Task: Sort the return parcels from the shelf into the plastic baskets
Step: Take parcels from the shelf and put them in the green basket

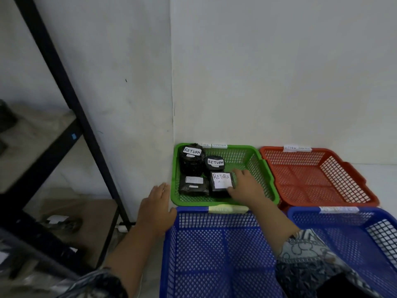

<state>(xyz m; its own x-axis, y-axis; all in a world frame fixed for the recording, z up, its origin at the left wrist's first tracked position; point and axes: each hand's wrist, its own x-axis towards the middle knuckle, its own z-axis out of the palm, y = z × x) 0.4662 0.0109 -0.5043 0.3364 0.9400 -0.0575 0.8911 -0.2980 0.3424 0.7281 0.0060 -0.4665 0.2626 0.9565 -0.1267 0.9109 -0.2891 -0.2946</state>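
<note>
Near: blue basket (214, 265); my left hand (156, 209) flat, released, thumb at its rim. Beyond: my right hand (245, 186) inside green basket (240, 157), grasping black RETURN parcel (221, 181) beside three other parcels (192, 161). Red basket (311, 175) at right.

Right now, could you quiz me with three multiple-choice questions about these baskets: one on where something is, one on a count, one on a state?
1. The black wrapped parcels lie in: A the green plastic mesh basket; B a blue basket; C the shelf.
2. Parcels in it: A two; B four; C six.
3. The red plastic mesh basket is: A full; B overturned; C empty.
Answers: 1 A, all sit inside its green walls. 2 B, two rows of two. 3 C, only bare mesh shows.
</note>
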